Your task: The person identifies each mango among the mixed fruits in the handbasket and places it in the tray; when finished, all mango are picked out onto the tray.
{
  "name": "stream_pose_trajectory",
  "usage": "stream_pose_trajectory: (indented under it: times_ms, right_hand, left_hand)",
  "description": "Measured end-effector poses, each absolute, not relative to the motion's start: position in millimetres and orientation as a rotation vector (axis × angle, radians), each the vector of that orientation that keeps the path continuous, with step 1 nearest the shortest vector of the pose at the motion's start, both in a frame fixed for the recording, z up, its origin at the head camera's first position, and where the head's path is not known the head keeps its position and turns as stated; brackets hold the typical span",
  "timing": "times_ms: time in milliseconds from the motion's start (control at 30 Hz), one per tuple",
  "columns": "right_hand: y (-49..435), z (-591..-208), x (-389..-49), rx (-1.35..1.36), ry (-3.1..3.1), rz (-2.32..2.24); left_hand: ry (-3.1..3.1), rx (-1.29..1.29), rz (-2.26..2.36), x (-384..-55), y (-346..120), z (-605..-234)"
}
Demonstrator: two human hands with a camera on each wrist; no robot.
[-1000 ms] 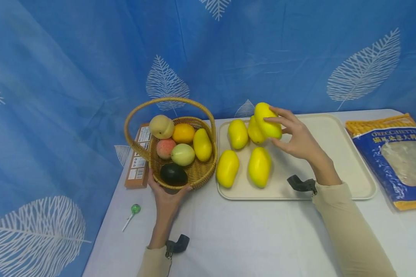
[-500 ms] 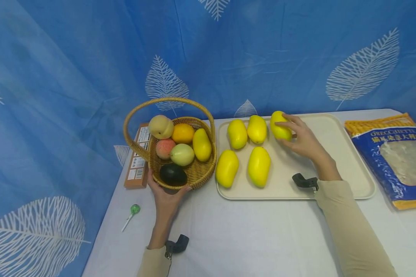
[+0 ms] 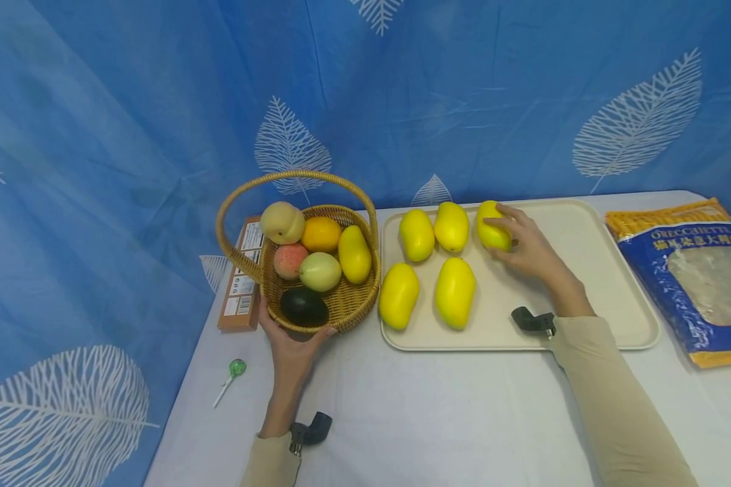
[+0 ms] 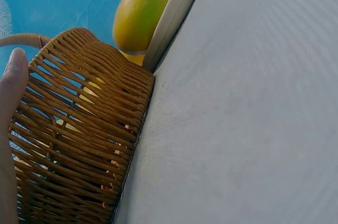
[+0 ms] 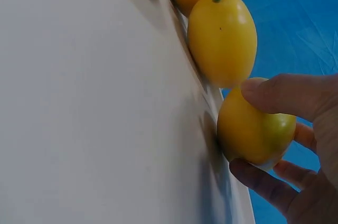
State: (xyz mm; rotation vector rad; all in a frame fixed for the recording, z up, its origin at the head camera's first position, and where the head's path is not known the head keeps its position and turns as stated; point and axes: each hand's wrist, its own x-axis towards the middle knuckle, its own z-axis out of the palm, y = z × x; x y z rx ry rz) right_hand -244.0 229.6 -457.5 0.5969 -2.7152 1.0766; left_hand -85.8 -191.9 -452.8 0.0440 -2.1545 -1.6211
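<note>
My right hand [image 3: 526,245] grips a yellow mango [image 3: 491,225] with a greenish end over the back of the cream tray [image 3: 560,291]. In the right wrist view, the thumb [image 5: 285,94] lies on one side of the mango and fingers lie round the other, close to the tray surface. Several more mangoes lie on the tray's left half, including a front one [image 3: 455,293]. My left hand [image 3: 294,352] holds the wicker basket [image 3: 356,312] at its front wall, its thumb [image 4: 16,71] near the rim. Inside the basket are a dark avocado [image 3: 304,307], a pale green fruit [image 3: 321,272] and other fruit.
A brown box [image 3: 239,297] lies behind the basket's left side. A green lollipop [image 3: 236,368] rests on the white cloth at front left. To the right of the tray is a blue and orange pasta bag [image 3: 700,277]. A blue curtain [image 3: 438,101] hangs along the back.
My right hand has carried the mango rightward and down, from in front of another mango to the tray's back middle. The left hand and basket have stayed put.
</note>
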Motion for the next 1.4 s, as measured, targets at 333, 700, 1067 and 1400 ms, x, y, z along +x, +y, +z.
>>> stream_pose_trajectory:
  times_ms: [333,700,1067,1400]
  right_hand:
    - [226,-460,-243,0.649,-2.686,1.054]
    - [224,-452,-241,0.635,-2.74,1.004]
    - [216,-420,-229,0.598,-2.71,0.937]
    - [192,-400,-215,0.741,-2.597,0.964]
  left_hand:
    - [-2.164,0.056,-1.614,-86,-193,-455]
    - [-2.164,0.044,-1.609,-85,-192,-453]
    - [-2.171,0.075,-1.593,-95,-204,-484]
    - [-2.154,0.074,-1.616,-95,-207,-489]
